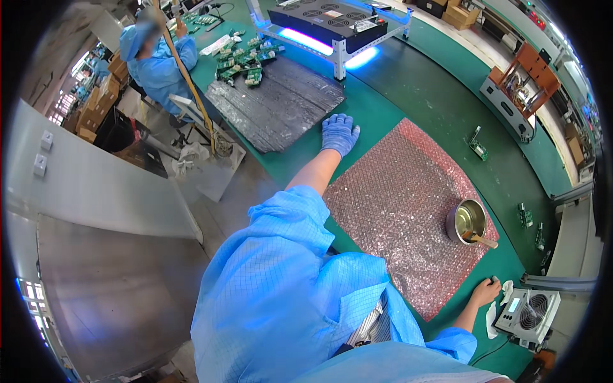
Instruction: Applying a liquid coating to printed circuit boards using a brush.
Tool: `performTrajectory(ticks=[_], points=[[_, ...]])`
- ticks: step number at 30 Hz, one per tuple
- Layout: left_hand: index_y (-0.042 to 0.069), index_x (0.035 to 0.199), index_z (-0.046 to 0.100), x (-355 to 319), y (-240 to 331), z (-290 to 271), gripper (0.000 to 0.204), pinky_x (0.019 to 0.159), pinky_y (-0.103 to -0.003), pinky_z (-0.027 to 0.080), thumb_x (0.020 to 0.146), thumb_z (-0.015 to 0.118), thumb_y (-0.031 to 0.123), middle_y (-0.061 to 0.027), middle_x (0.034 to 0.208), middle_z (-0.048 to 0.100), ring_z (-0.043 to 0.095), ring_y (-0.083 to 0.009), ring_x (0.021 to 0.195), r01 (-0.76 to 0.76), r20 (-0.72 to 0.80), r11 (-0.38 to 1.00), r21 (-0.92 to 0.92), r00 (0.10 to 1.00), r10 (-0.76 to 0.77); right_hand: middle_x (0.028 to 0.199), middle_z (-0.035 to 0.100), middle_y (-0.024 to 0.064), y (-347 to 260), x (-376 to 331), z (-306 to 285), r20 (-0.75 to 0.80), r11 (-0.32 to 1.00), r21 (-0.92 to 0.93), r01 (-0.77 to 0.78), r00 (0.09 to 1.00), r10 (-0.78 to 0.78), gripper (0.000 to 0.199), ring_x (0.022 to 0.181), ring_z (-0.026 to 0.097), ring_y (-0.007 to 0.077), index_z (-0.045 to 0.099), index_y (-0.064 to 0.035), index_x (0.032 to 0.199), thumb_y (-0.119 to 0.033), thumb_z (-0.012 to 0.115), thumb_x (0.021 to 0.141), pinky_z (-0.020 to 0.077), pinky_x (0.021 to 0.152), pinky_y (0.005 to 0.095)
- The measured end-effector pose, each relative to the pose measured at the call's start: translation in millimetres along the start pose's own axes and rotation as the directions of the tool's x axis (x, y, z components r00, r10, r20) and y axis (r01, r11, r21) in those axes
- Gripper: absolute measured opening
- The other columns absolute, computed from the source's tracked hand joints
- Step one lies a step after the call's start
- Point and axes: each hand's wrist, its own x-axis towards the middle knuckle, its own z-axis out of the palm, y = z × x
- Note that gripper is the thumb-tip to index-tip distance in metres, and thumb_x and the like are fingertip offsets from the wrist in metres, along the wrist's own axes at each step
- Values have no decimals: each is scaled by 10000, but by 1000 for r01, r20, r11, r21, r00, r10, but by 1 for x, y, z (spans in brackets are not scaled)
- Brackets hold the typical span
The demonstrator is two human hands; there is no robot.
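My left hand (340,135), in a blue knitted glove, rests on the green table beside the lower right corner of a dark wrinkled sheet (274,105). Its fingers are stretched out and it holds nothing. To its right, a sheet of reddish bubble wrap (396,198) covers the near table. On the wrap's right side stands a metal bowl (461,222) of yellowish liquid, a wooden-handled brush (480,240) leaning in it. My bare right hand (487,292) is low on the right, near white crumpled tissue (491,319). Its fingers are curled; anything within them is too small to make out.
Green circuit boards (246,60) are heaped beyond the dark sheet. A white frame (340,60) with a fan unit and glowing light straddles the conveyor; loose boards (477,150) lie along it. A white fan device (529,313) stands lower right. A co-worker (159,60) sits far left.
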Motion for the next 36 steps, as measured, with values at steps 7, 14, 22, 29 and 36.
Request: performTrajectory(ticks=[7,14,22,29,36], points=[[103,1122,549,1,-1,7,433,956,-450,301,837,487,423,-100,1173,513,434,-274,1151,1,-3,1000,26,1000,-1,1073,543,117,-10,3,-7,31,1000,-9,-29,999,30,302,972,528,327,554,-73,1073,-161,463,799,444,800,449],[97,1126,549,1,0,7,437,956,-452,305,839,487,420,-102,1175,512,436,-277,1143,-13,-18,999,46,1000,13,1078,545,126,-6,1,-6,12,1000,23,-17,1000,17,298,969,531,334,560,-49,1054,-164,465,796,439,799,454],[97,1102,555,1,-1,8,423,945,-450,314,837,489,420,-95,1151,517,439,-269,1132,-8,-62,999,50,998,11,1067,549,128,-9,1,-6,7,999,49,-24,1000,23,300,972,525,335,562,-39,1050,-158,470,791,429,806,448],[102,1103,556,-1,3,4,421,948,-449,312,835,490,421,-96,1154,516,441,-272,1131,6,-36,999,31,999,-5,1057,550,129,-8,1,-7,10,998,54,-25,1000,24,289,960,526,335,564,-40,1038,-147,471,786,429,800,450],[106,1124,544,0,2,3,431,951,-448,310,839,481,423,-98,1170,510,437,-273,1138,18,-2,999,43,1000,-18,1048,539,148,-13,2,-12,-12,999,35,0,1000,1,287,952,526,348,546,-34,1041,-189,474,810,444,771,460]])
